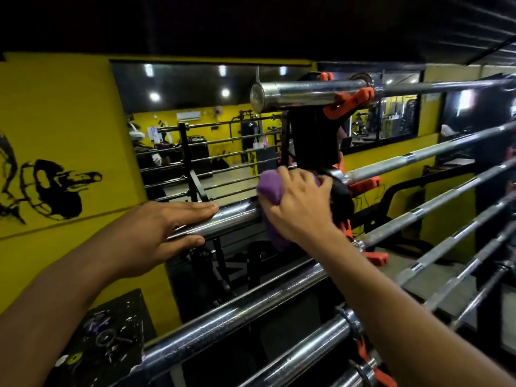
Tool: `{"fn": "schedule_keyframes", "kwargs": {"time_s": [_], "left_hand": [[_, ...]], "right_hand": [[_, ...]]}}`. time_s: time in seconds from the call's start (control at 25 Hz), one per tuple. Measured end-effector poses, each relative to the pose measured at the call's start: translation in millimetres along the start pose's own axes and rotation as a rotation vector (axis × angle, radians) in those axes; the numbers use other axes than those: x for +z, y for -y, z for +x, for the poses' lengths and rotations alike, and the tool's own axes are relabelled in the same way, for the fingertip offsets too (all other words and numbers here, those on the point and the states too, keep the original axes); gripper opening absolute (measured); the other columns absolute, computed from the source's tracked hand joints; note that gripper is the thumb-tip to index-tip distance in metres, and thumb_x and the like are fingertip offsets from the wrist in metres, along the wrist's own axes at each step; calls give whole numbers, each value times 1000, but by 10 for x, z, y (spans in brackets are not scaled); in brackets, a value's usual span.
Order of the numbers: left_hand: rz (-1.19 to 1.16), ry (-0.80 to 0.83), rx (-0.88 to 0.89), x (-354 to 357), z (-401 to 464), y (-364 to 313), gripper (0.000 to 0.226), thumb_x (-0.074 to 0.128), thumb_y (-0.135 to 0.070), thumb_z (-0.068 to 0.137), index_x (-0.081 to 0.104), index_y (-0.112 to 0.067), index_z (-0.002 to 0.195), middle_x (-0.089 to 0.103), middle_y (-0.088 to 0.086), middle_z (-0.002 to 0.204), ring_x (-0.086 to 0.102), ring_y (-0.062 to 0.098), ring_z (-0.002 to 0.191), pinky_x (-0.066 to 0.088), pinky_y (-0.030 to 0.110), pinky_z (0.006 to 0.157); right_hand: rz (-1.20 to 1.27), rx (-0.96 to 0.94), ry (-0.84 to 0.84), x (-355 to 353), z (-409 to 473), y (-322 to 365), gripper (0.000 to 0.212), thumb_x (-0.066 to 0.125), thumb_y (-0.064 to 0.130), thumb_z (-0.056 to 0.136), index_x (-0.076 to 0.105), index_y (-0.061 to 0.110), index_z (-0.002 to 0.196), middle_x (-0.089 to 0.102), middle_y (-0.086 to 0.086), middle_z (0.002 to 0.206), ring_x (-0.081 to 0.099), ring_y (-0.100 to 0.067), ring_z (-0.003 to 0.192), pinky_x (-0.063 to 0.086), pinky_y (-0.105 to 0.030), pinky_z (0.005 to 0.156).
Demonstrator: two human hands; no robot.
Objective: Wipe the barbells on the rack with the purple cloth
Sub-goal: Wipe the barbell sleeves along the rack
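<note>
So right hand bunches the crumpled purple cloth around the shiny chrome barbell sleeve, flat-fingered left hand steadying; probably best wrapping fully.

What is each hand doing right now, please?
Left hand: open, straight fingers resting on the barbell sleeve.
Right hand: gripping the purple cloth against that barbell sleeve.

Purple cloth; chrome silver barbells; orange hooks on a black rack; yellow wall with black drawing at 9 o'clock.
</note>
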State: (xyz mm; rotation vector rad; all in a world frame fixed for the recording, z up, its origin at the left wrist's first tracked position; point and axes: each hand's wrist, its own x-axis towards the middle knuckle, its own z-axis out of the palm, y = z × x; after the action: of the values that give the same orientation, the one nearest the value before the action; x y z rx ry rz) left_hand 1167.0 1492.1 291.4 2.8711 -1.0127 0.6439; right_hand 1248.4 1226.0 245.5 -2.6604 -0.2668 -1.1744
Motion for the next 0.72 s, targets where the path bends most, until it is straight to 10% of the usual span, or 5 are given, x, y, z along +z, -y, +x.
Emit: {"fn": "schedule_keyframes", "kwargs": {"time_s": [0.36, 0.56, 0.72], "left_hand": [[-13, -28, 1, 18, 2, 37, 63, 34, -79, 83, 38, -56, 142, 30, -49, 138, 30, -18, 131, 26, 7, 100], [-9, -28, -14, 3, 1, 31, 60, 46, -70, 85, 40, -52, 142, 33, -43, 141, 34, -14, 131, 27, 7, 99], [-16, -37, -5, 35, -14, 74, 65, 41, -76, 84, 41, -50, 144, 35, -40, 144, 33, -14, 134, 23, 5, 101]], "right_hand": [[401, 112, -313, 174, -38, -51, 48, 39, 59, 87, 68, 26, 107, 67, 5, 103, 54, -20, 106, 26, -39, 101], [255, -257, -205, 193, -122, 173, 54, 43, 60, 83, 64, 23, 116, 68, 5, 112, 58, -19, 108, 31, -48, 105], [273, 72, -238, 104, 149, -257, 51, 33, 61, 84, 67, 22, 83, 66, 0, 81, 62, -27, 92, 32, -44, 97]]}}
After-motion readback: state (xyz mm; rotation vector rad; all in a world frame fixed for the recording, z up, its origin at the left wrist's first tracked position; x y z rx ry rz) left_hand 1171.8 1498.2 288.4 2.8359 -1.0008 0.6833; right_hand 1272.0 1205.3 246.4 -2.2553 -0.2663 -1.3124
